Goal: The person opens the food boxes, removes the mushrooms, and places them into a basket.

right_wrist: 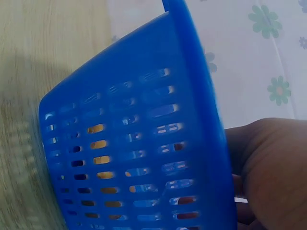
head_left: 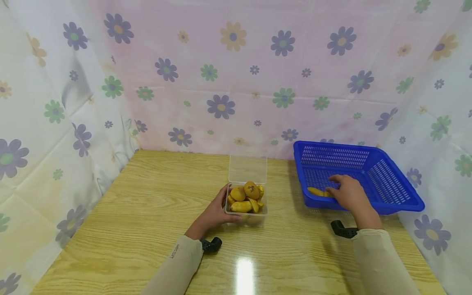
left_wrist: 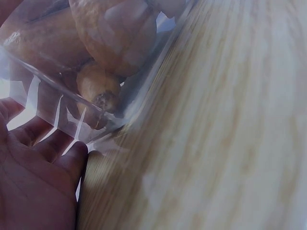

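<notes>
Left grip [head_left: 217, 212], head view: wrapped about the left side of a clear box [head_left: 254, 214], fingers along that side, thumb at the front.
Lid [head_left: 248, 169], head view: raised at the box's far edge, beyond the left grip.
Boxed mushrooms [head_left: 239, 206], head view: yellow, heaped to about the rim, just right of the left grip's fingers.
Right grip [head_left: 350, 194], head view: over the near side of a blue basket [head_left: 398, 208]; thumb and forefinger parted, nothing seen held, other fingers hidden.
Basket mushroom [head_left: 314, 191], head view: yellow, inside the basket, just left of the right grip's thumb; contact, or a second piece there, cannot be told.
Counter [head_left: 166, 184], head view: wood grain, beneath box, basket and both grips.
Left grip, left wrist view: fingers against the clear wall, mushrooms just behind it.
Basket, right wrist view: slotted wall hides much of the right grip's fingers; yellow patches show through the slots.
Step in hand: judged to be picking out a basket mushroom, left grip steadying the box.
Next move: would call for a soft pinch by the right grip, a lift over the basket rim, and careful placing, since the heap could spill.
</notes>
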`<action>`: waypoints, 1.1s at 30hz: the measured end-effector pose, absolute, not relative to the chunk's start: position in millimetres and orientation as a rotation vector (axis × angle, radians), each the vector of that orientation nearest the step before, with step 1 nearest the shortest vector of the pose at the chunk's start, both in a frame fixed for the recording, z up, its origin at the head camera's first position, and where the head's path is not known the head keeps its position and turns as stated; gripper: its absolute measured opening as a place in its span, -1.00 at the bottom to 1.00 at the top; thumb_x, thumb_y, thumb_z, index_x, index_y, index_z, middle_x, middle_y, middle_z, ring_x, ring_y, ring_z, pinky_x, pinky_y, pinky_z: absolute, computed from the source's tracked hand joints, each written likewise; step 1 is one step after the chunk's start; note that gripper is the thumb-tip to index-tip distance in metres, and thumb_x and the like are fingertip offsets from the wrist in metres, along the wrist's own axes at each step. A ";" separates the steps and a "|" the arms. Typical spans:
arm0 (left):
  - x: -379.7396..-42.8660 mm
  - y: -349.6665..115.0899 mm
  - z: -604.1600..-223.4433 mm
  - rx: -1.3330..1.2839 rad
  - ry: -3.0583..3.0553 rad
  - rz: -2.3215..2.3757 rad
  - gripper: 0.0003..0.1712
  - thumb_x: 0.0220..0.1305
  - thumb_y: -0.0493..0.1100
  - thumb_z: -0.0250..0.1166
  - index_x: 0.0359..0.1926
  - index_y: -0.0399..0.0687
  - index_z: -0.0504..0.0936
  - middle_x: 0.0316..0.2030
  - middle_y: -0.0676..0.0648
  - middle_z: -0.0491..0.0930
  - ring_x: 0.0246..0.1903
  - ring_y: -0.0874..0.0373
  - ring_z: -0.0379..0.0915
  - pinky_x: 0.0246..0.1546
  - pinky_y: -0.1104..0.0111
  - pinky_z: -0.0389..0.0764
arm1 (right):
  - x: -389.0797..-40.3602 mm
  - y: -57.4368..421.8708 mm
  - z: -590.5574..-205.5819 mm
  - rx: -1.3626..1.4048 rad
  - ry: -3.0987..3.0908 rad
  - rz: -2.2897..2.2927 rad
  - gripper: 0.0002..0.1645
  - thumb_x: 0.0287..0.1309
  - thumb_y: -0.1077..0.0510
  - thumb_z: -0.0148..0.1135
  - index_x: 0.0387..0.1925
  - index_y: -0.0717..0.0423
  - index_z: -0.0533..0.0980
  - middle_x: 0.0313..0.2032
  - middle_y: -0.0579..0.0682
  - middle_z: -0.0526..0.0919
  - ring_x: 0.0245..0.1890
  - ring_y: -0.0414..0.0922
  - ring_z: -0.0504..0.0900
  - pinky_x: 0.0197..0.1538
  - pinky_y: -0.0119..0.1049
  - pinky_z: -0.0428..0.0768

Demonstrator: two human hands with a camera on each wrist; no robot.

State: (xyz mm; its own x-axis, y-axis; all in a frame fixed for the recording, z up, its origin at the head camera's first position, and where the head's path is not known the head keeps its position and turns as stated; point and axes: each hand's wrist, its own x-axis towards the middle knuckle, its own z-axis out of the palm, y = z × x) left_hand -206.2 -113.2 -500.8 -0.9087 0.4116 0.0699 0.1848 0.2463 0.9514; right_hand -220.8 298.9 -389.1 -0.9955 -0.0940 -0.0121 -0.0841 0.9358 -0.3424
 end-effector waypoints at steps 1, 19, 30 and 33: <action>-205.8 -113.3 -500.6 0.562 2.321 1.728 0.37 -0.05 -0.01 0.57 0.55 0.20 -0.23 0.49 -0.04 0.05 0.52 0.00 -0.16 0.47 -0.04 -0.02 | -220.6 298.6 -388.9 -0.147 3.067 -0.539 -0.46 0.30 0.07 0.21 0.21 0.29 0.43 0.10 0.43 0.49 -0.01 0.30 0.55 -0.19 0.09 0.61; -205.4 -113.3 -501.7 0.565 2.325 1.712 0.37 -0.05 0.08 0.56 0.55 0.23 -0.26 0.52 -0.05 -0.04 0.52 -0.01 -0.17 0.47 -0.03 -0.02 | -209.9 269.3 -375.1 -0.232 3.144 -0.554 -0.50 0.34 0.09 0.15 0.23 0.22 0.43 0.19 0.41 0.40 0.06 0.36 0.47 -0.04 0.24 0.51; -205.1 -112.5 -500.5 0.506 2.351 1.681 0.41 -0.09 0.11 0.57 0.55 0.21 -0.26 0.51 0.01 -0.02 0.51 0.02 -0.13 0.47 0.00 0.02 | -203.4 244.7 -370.4 -0.297 3.174 -0.665 -0.52 0.33 0.09 0.17 0.23 0.15 0.45 0.24 0.33 0.38 0.16 0.37 0.41 0.08 0.30 0.45; -204.9 -112.5 -500.0 0.513 2.348 1.686 0.40 -0.07 0.09 0.57 0.56 0.18 -0.26 0.51 0.00 -0.02 0.51 0.02 -0.14 0.47 0.00 0.01 | -202.2 237.0 -370.1 -0.318 3.182 -0.694 -0.53 0.32 0.09 0.18 0.22 0.13 0.46 0.24 0.31 0.40 0.16 0.36 0.42 0.08 0.29 0.45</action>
